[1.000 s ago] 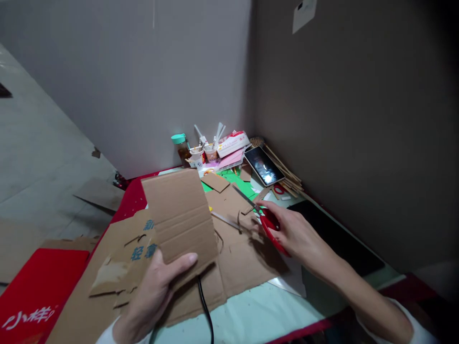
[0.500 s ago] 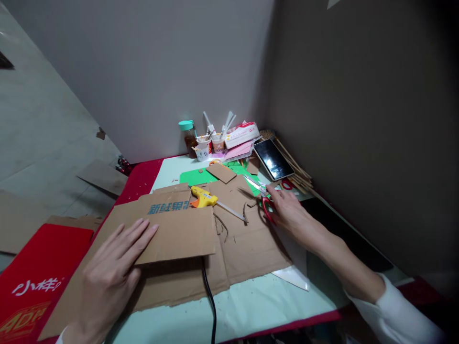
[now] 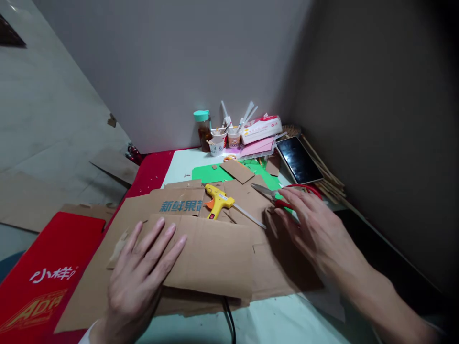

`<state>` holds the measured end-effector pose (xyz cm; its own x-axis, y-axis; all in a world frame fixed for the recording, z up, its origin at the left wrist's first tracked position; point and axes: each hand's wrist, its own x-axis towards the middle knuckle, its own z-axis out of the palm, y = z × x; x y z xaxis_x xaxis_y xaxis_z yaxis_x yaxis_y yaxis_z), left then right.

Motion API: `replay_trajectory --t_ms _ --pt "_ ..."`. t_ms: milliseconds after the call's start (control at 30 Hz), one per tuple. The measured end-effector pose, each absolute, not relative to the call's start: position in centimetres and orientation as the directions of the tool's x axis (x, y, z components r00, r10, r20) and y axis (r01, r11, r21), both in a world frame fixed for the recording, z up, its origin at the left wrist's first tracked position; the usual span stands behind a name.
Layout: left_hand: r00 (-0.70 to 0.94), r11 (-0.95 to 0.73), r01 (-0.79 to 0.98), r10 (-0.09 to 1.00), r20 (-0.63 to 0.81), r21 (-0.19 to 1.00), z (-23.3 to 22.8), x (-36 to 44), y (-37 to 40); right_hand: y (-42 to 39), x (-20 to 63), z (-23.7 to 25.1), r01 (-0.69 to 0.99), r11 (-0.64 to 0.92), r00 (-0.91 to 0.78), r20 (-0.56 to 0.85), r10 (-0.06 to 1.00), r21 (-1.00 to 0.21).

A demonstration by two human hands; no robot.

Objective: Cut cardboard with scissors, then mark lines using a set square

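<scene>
My left hand (image 3: 138, 277) lies flat, fingers spread, on a rectangular cardboard piece (image 3: 215, 251). That piece rests on a larger torn cardboard sheet (image 3: 86, 291). On the right, a pair of red-handled scissors (image 3: 267, 190) lies with its blades pointing to the far left. My right hand (image 3: 311, 224) is over the scissors' handles with fingers apart; whether it still touches them is hard to see. Just beyond the cardboard piece sits a yellow glue gun (image 3: 219, 200) with a clear glue stick in its back.
At the back stand a bottle with a turquoise lid (image 3: 203, 131), paper cups (image 3: 217, 143) and a tissue pack (image 3: 261, 129). A tablet (image 3: 299, 160) and wooden sticks (image 3: 332, 186) are at right. A red box (image 3: 50, 272) is at left. A black cord (image 3: 229, 320) runs off the front.
The view has shifted, so the scene sits further right. My right hand has lowered the scissors and its fingers have loosened. The cardboard piece under my left hand lies nearer the glue gun's handle.
</scene>
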<state>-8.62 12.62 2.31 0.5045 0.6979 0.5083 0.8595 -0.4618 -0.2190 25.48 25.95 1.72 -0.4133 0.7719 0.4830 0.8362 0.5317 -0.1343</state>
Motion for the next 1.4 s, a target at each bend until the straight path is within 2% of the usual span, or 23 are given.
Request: replay_trajectory --t_ms 67,133,267,367,433,500,600,767,933,1067,1167,1400 --pt "0.508 -0.476 0.856 0.708 0.491 -0.199 2.3 -7.8 12.6 24.9 25.4 2.1 0.79 0.576 -0.404 0.528 0.747 -0.21" --pt "0.493 -0.478 0.864 0.738 0.461 -0.159 1.8 -6.9 12.4 23.5 25.2 2.2 0.743 0.6 -0.408 0.51 0.757 -0.297" --pt "0.479 -0.514 0.856 0.754 0.449 -0.05 -0.2 -5.0 11.6 19.9 24.3 1.2 0.577 0.542 -0.507 0.252 0.824 -0.61" --pt "0.472 -0.527 0.85 0.761 0.445 0.0 -1.2 -4.6 11.1 18.7 24.7 0.0 0.53 0.403 -0.478 0.13 0.869 -0.746" --pt "0.359 -0.444 0.889 0.825 0.436 0.108 -1.2 -5.2 10.9 18.8 26.0 -0.5 0.525 0.311 -0.394 0.098 0.914 -0.792" --pt "0.153 -0.279 0.927 0.891 0.428 0.25 -0.7 -6.3 11.0 19.1 27.8 -0.6 0.528 0.271 -0.324 0.104 0.94 -0.805" --pt "-0.065 -0.075 0.944 0.912 0.405 0.321 0.4 -7.5 12.3 19.6 29.8 -0.5 0.544 0.246 -0.291 0.094 0.952 -0.802" --pt "-0.08 0.007 0.96 0.964 0.253 0.279 1.5 -5.6 17.5 19.7 30.0 -1.1 0.566 0.261 -0.236 0.149 0.96 -0.782" --pt "-0.032 0.017 0.992 0.993 0.115 0.124 2.2 -2.3 21.8 19.5 29.8 -1.4 0.628 0.255 -0.151 0.206 0.967 -0.735" --pt "0.023 -0.025 0.999 0.999 0.041 0.044 2.6 -1.3 23.1 19.4 29.9 -1.2 0.625 0.259 -0.154 0.209 0.966 -0.736" --pt "0.058 -0.059 0.998 0.997 0.049 0.022 2.8 -1.6 23.7 19.4 29.8 -1.1 0.597 0.257 -0.167 0.195 0.966 -0.76" --pt "0.192 -0.193 0.981 0.963 0.189 -0.013 5.2 -4.9 24.5 19.3 30.2 -1.3 0.498 0.179 -0.212 0.081 0.974 -0.848"
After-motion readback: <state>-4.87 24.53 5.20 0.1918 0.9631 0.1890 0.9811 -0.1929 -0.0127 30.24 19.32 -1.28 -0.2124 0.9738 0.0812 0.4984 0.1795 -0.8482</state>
